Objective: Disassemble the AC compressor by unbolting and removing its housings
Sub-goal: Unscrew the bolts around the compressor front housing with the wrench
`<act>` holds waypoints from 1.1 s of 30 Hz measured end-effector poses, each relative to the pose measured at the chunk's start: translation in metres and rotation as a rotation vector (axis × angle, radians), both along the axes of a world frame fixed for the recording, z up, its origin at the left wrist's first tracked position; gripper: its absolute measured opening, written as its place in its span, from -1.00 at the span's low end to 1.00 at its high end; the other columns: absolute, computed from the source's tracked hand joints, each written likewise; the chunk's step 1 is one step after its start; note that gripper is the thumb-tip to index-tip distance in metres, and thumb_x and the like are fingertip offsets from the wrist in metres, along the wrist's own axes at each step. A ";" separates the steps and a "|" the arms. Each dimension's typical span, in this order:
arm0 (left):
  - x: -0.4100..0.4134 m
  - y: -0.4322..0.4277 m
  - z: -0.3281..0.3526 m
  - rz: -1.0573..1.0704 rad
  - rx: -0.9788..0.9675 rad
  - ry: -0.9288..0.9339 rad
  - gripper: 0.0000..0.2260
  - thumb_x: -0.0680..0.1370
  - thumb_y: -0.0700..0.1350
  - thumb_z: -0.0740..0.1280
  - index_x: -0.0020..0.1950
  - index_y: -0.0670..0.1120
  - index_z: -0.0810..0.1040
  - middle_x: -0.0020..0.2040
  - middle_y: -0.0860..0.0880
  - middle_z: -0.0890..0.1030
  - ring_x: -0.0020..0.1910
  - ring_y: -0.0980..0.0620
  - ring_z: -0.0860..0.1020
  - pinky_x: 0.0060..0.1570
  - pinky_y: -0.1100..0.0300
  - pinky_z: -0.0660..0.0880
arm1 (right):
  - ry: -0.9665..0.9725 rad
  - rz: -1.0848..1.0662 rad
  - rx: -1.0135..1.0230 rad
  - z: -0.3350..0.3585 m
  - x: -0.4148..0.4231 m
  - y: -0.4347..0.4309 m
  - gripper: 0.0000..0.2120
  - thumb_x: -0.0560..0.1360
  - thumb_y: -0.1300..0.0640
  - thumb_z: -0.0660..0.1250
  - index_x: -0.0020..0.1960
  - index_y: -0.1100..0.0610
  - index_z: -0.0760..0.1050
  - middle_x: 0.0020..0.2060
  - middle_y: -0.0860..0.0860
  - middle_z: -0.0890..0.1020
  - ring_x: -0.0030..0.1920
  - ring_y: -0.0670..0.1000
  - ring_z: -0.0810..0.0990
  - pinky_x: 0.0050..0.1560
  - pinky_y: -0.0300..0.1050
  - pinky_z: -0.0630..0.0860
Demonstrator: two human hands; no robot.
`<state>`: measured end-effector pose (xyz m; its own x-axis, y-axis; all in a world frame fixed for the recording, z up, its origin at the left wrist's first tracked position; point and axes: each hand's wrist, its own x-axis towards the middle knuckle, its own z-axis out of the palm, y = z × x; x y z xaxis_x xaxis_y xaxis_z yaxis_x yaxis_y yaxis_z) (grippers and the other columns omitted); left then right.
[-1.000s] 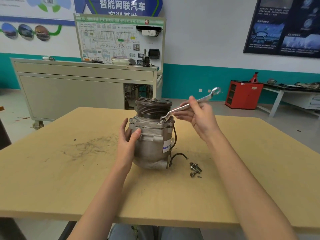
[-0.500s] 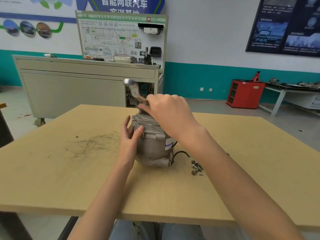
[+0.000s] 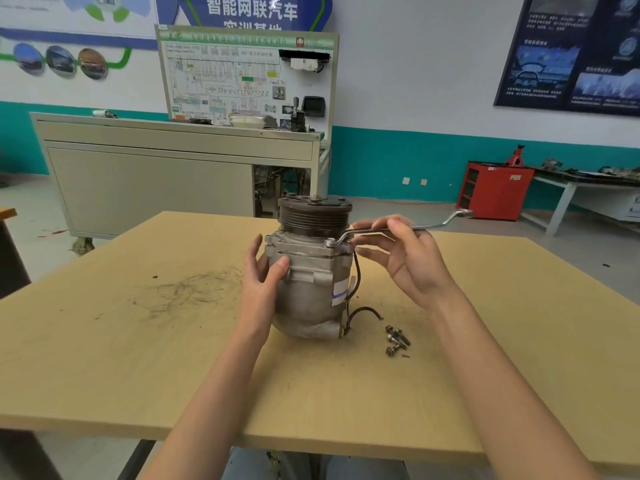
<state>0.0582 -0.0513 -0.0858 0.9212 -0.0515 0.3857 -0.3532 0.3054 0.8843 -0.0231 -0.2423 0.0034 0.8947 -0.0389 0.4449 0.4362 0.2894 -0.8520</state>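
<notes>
The AC compressor (image 3: 308, 282) stands upright near the middle of the table (image 3: 138, 358), with its grooved pulley (image 3: 313, 216) on top. The left hand (image 3: 259, 282) lies against its left side, fingers fairly straight and thumb pressed on the front of the housing. The right hand (image 3: 408, 261) pinches the shaft of a wrench (image 3: 367, 231), whose ring end sits on a bolt at the right corner of the upper flange (the handle points off to the right). Three loose bolts (image 3: 396, 339) lie on the table just right of the compressor's base, beside its black wire (image 3: 356, 271).
</notes>
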 end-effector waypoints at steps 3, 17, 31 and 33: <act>0.000 0.000 0.000 -0.006 -0.021 0.002 -0.33 0.40 0.08 0.34 0.49 0.09 0.23 0.13 0.26 0.56 0.07 0.36 0.56 -0.09 0.49 0.47 | 0.188 0.160 0.217 -0.002 0.023 -0.005 -0.72 0.63 0.21 0.01 -0.13 0.22 0.44 -0.13 0.16 0.69 -0.20 0.02 0.67 -0.22 -0.20 0.59; 0.001 -0.002 -0.002 0.004 -0.025 -0.008 -0.38 0.48 -0.01 0.37 0.50 0.08 0.22 0.16 0.21 0.54 0.04 0.39 0.56 -0.11 0.50 0.46 | -0.253 -0.563 -0.746 0.055 -0.009 0.026 -0.80 0.57 0.12 0.25 -0.21 0.15 0.51 -0.38 0.02 0.64 -0.42 -0.04 0.65 -0.39 -0.22 0.59; -0.001 -0.003 -0.002 0.076 0.029 -0.037 -0.51 0.58 -0.14 0.30 0.49 -0.09 0.26 0.08 0.31 0.51 -0.02 0.53 0.49 -0.16 0.59 0.40 | -0.714 -1.055 -1.939 0.039 -0.018 0.104 -0.89 0.49 0.09 0.28 -0.16 0.02 0.57 -0.33 -0.07 0.62 -0.39 -0.10 0.63 -0.47 -0.26 0.44; -0.001 -0.003 -0.002 0.066 0.033 -0.041 -0.43 0.52 -0.04 0.33 0.49 -0.09 0.25 0.17 0.17 0.54 0.01 0.51 0.49 -0.12 0.58 0.40 | -0.851 -1.091 -1.803 0.028 -0.019 0.103 -0.90 0.41 0.20 0.33 -0.25 0.08 0.58 -0.41 -0.03 0.59 -0.49 -0.07 0.58 -0.56 -0.24 0.40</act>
